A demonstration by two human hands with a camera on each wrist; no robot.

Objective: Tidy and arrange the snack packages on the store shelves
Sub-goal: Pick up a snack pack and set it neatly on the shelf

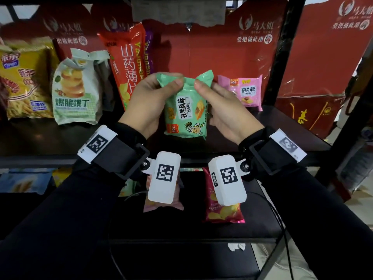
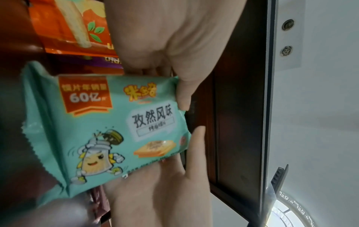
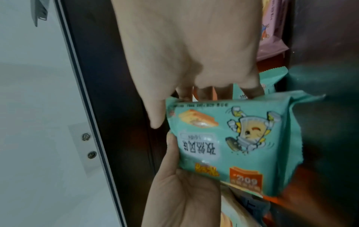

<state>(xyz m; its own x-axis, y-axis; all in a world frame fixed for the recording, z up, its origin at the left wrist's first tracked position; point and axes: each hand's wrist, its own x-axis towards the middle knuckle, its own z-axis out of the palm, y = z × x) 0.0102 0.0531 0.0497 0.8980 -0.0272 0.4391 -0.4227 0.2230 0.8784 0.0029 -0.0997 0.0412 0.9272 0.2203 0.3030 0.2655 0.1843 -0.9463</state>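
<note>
Dark shelf (image 1: 50, 138), red card backing. Item: green snack pkt (image 1: 186, 110), held upright above shelf centre by you. L hand (image 1: 150, 102) & R hand (image 1: 224, 110) each pinch its top edge. Pink pkt (image 1: 245, 91) just right; orange pkt (image 1: 126, 63), pale-green bag (image 1: 76, 91) left.

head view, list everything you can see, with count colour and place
green snack pack: 1, mint green, held over upper shelf centre
pink snack pack: 1, pink, upper shelf right
orange chip bag: 1, orange-red, upright, left of centre
pale green bag: 1, upper shelf left
yellow bag: 1, far left
red chip bag: 1, lower shelf
shelf: black
left hand: grips green pack
right hand: grips green pack
</note>
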